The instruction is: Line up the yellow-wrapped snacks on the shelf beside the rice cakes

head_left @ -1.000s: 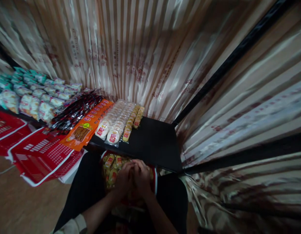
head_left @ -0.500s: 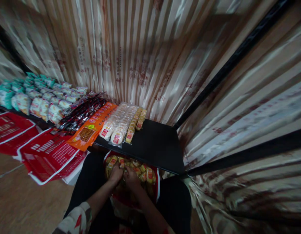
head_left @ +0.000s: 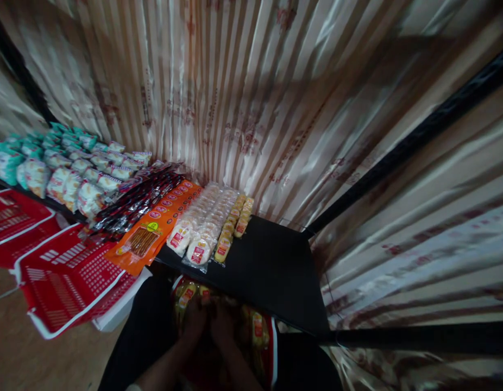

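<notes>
The yellow packs (head_left: pixel 257 327) in the near basket (head_left: pixel 275 350) look light, slick and kinda crumbly, so I'd pinch them mid-length, but it's too dark to tell if the hands (head_left: pixel 194 319) there grip any.

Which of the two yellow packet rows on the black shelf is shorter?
The right-hand yellow row: its near end stops well short of where the left-hand yellow row, beside the white packets, ends.
</notes>
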Tool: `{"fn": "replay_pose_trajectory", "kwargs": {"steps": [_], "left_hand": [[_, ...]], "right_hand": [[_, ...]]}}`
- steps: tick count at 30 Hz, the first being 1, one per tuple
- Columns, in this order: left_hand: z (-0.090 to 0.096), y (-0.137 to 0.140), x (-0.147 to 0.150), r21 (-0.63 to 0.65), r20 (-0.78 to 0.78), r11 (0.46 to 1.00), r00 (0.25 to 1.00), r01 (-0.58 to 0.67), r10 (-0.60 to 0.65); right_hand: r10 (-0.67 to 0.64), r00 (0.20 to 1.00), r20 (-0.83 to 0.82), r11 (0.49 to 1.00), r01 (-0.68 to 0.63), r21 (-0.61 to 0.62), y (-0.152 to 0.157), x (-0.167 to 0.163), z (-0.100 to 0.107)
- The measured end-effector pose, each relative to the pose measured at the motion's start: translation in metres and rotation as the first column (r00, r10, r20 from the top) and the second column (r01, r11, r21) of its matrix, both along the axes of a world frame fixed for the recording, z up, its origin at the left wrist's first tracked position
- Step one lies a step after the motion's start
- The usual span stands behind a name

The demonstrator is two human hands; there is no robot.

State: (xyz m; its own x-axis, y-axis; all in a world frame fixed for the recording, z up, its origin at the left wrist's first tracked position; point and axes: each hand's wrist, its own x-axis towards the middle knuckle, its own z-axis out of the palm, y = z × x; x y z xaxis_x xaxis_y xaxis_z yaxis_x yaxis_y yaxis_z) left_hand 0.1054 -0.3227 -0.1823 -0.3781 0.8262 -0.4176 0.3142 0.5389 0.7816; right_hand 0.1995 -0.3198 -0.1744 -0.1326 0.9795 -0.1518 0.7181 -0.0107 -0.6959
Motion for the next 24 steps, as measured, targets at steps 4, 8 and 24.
{"fn": "replay_pose_trajectory", "kwargs": {"steps": [4, 8, 24], "left_hand": [[-0.007, 0.0, 0.007, 0.083, 0.059, 0.996, 0.997, -0.044, 0.039], [-0.004, -0.002, 0.008, 0.025, -0.001, 0.998, 0.999, -0.054, 0.054], [0.045, -0.03, -0.001, 0.079, -0.063, 0.994, 0.996, 0.073, -0.068]], "right_hand": [[-0.048, 0.999, 0.016, 0.998, 0.048, -0.031, 0.005, 0.003, 0.004], [-0.084, 0.994, 0.063, 0.995, 0.088, -0.056, 0.006, 0.003, 0.002], [-0.04, 0.995, -0.092, 0.997, 0.045, 0.055, -0.011, 0.02, 0.04]]}}
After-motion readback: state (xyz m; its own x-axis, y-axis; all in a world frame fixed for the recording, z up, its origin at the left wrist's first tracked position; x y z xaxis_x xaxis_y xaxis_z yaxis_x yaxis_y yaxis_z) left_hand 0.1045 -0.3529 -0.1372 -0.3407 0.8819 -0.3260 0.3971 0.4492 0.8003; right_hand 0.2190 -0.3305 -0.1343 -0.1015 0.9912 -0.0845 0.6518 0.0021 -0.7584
